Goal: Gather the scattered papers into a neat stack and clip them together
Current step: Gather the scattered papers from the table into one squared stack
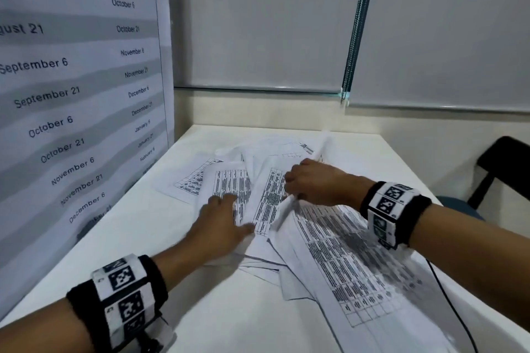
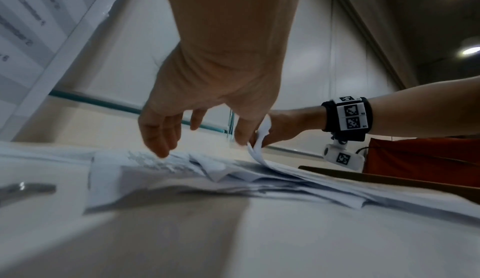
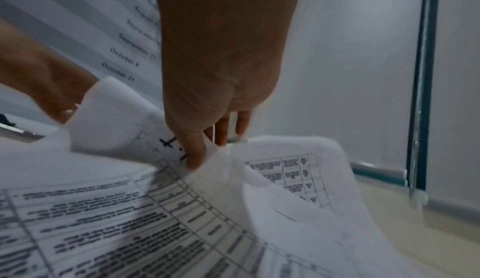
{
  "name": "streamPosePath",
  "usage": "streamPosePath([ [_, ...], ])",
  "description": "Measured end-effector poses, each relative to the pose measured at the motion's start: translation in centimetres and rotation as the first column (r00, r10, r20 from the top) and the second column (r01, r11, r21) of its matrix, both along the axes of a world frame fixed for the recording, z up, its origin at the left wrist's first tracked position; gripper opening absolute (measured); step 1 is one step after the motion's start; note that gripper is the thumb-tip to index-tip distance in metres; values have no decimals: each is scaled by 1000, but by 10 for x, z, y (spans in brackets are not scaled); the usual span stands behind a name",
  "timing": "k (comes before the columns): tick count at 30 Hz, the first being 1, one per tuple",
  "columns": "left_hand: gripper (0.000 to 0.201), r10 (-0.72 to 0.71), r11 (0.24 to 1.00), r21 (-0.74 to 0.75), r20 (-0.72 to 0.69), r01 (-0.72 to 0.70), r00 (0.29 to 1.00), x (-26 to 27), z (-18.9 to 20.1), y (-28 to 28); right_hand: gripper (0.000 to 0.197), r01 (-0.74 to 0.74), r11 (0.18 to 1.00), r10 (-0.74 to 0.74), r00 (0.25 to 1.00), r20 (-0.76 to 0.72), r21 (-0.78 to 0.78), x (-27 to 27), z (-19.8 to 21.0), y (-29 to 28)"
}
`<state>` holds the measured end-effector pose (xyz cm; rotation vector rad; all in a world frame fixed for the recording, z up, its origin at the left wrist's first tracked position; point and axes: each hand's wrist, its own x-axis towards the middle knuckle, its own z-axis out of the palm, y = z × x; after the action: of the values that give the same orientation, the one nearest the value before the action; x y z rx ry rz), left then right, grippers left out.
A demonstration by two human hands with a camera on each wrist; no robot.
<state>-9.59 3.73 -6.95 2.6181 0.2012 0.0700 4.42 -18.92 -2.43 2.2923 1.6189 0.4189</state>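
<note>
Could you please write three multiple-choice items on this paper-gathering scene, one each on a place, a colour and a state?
1. Where does the date chart hang?
A. to the person's left
B. to the person's right
C. flat on the table

2. What colour is the table?
A. black
B. white
C. green

3. What is the right hand doing?
A. resting idle
B. pinching the papers
C. pressing flat on the papers

Answers: 1 A, it stands along the table's left edge. 2 B, the bare top is white. 3 B, the right wrist view shows thumb and fingers closed on lifted sheets, while the left hand lies spread.
</note>
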Motion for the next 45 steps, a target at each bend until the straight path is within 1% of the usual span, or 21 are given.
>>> streamPosePath([
  [2, 53, -15, 988, -152, 158, 40, 987, 4, 17, -3, 4, -89, 990, 78, 992, 104, 109, -11, 21, -6],
  [4, 33, -12, 901, -422, 208, 101, 978, 9, 37, -5, 10, -198, 973, 168, 959, 230, 117, -31, 45, -9],
  [7, 52, -131, 645, -740, 138, 190, 982, 14, 66, -11, 10, -350, 936, 315, 883, 347, 42, -71, 67, -3],
  [9, 64, -253, 483, -844, 119, 232, 960, 15, 84, -18, 10, -444, 896, 411, 833, 371, 5, -98, 71, 6],
  [10, 66, -299, 441, -867, 101, 232, 949, 15, 92, -22, 9, -483, 875, 452, 815, 363, -6, -108, 69, 13],
  [11, 64, -340, 442, -864, 85, 239, 937, 15, 99, -27, 15, -506, 862, 480, 806, 346, -18, -118, 67, 17],
  [13, 50, -346, 558, -780, 91, 283, 934, 16, 110, -38, 23, -527, 849, 509, 797, 325, -38, -130, 58, 24],
  [15, 23, -232, 735, -617, 158, 279, 960, 17, 114, -47, 24, -528, 848, 510, 798, 320, -36, -136, 49, 27],
  [17, 7, -122, 816, -528, 238, 234, 964, 21, 111, -47, 19, -516, 857, 494, 814, 304, -12, -137, 52, 22],
  [21, 8, 4, 722, -656, 321, 219, 947, 22, 116, -24, 20, -369, 879, 321, 926, 197, 302, -119, 96, -17],
  [24, 8, 90, 680, -712, 315, 172, 945, 24, 118, 2, 14, -80, 794, 103, 995, -3, 603, -95, 139, -75],
  [26, 19, 119, 659, -737, 302, 152, 946, 30, 114, 14, 26, 108, 734, -69, 994, -85, 671, -78, 163, -113],
  [28, 26, 167, 654, -742, 330, 146, 929, 35, 112, 19, 15, 253, 663, -142, 967, -213, 704, -64, 180, -141],
  [31, 33, 246, 681, -713, 436, 165, 865, 44, 111, 21, 21, 403, 566, -122, 904, -410, 720, -47, 197, -174],
  [35, 54, 267, 782, -600, 569, 170, 778, 48, 111, 27, 17, 469, 424, -90, 873, -480, 775, -31, 202, -203],
  [37, 76, 227, 824, -530, 631, 199, 742, 45, 113, 28, 25, 516, 314, -9, 841, -541, 797, -29, 200, -209],
  [38, 79, 194, 852, -480, 662, 210, 724, 43, 115, 27, 20, 544, 256, 72, 813, -577, 799, -27, 198, -211],
  [39, 74, 159, 869, -440, 681, 225, 715, 41, 118, 26, 18, 567, 246, 148, 779, -609, 786, -26, 197, -211],
  [41, 47, 105, 873, -408, 692, 267, 714, 39, 121, 19, 39, 589, 245, 217, 741, -635, 770, -28, 192, -207],
  [42, 36, 102, 872, -409, 691, 271, 716, 40, 120, 15, 40, 598, 221, 247, 730, -637, 771, -28, 188, -201],
  [45, 32, 252, 821, -525, 687, 225, 682, 43, 114, 6, 9, 625, 176, 205, 732, -650, 760, -25, 174, -173],
])
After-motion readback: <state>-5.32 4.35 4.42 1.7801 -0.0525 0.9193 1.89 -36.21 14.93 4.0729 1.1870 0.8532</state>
